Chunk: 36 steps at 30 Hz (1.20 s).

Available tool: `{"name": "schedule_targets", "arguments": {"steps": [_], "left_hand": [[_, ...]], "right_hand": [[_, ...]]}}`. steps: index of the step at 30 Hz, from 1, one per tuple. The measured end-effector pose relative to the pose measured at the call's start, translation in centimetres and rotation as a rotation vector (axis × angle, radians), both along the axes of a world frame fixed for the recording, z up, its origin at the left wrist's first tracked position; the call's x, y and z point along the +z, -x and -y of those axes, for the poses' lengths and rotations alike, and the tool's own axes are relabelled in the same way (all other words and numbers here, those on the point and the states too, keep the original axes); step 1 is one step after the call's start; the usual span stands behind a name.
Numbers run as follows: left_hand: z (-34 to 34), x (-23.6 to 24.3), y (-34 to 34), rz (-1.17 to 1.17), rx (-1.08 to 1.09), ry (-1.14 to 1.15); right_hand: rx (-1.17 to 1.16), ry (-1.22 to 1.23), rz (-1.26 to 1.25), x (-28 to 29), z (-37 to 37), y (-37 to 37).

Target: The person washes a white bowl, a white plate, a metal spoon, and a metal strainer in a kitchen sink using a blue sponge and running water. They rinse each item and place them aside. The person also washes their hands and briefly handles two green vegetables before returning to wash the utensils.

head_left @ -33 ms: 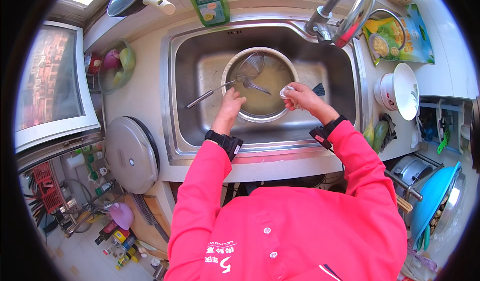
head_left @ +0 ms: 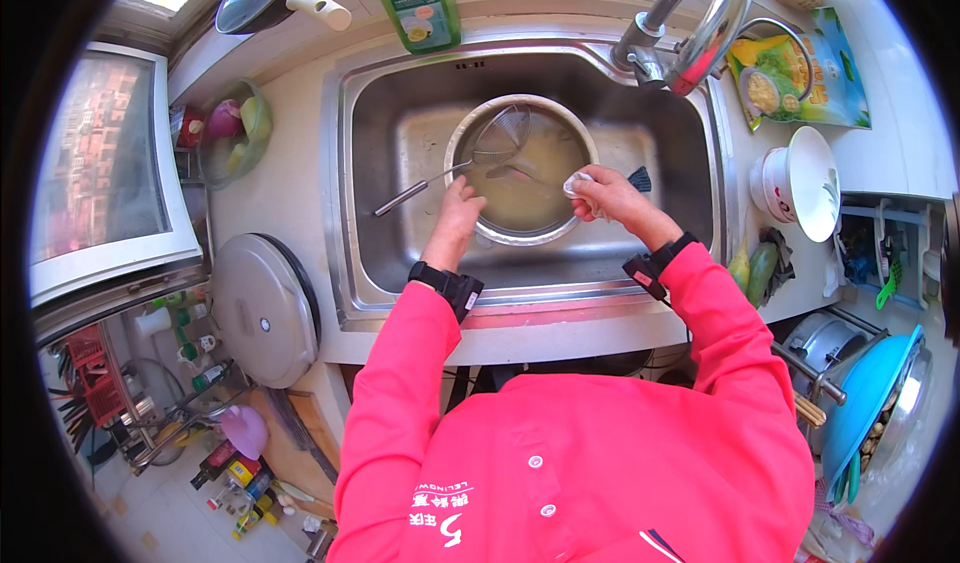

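Note:
A round metal basin (head_left: 589, 144) of cloudy water stands in the steel sink (head_left: 385, 113). Inside it a wire-mesh strainer (head_left: 507, 128) leans at the far side, its handle (head_left: 402, 199) reaching out over the left rim. Another metal utensil (head_left: 514, 172) lies partly under the water, its kind unclear. My left hand (head_left: 459, 218) is at the basin's left rim beside the strainer's handle, fingers loosely apart and holding nothing. At the right rim my right hand (head_left: 612, 198) is closed around a crumpled white cloth (head_left: 574, 185).
The faucet (head_left: 650, 48) arches over the back right of the sink. A dark scrubber (head_left: 639, 179) lies right of the basin. White bowls (head_left: 808, 185) stand on the right counter, a grey lid (head_left: 262, 311) on the left. A green bottle (head_left: 415, 8) stands behind the sink.
The metal utensil in the basin has sunk lower and shows less above the water. My left hand's fingers have drawn slightly left; my right hand has barely moved.

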<state>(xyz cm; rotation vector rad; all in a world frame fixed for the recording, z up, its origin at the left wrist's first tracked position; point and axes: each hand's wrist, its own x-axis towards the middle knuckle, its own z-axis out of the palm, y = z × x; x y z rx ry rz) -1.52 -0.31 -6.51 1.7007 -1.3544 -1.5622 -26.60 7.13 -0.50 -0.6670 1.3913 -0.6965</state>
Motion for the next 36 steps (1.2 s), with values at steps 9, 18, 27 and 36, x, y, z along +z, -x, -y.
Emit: {"name": "schedule_targets", "arguments": {"steps": [9,18,27,36], "left_hand": [[4.5,-0.8,-7.8,0.98,-0.453,0.443],[2.9,2.0,-6.8,0.45,-0.68,0.05],[0.7,9.6,-5.4,-0.233,-0.261,-0.622],[-2.2,11.4,-5.6,-0.468,-0.147,-0.649]], "right_hand": [[0.017,-0.02,-0.045,1.1,-0.7,1.9],[-0.114,-0.023,0.083,0.2,-0.1,1.3],[-0.139,0.13,-0.125,-0.7,1.8,0.1],[-0.537,0.377,-0.107,0.0,2.9,-2.9]]}}
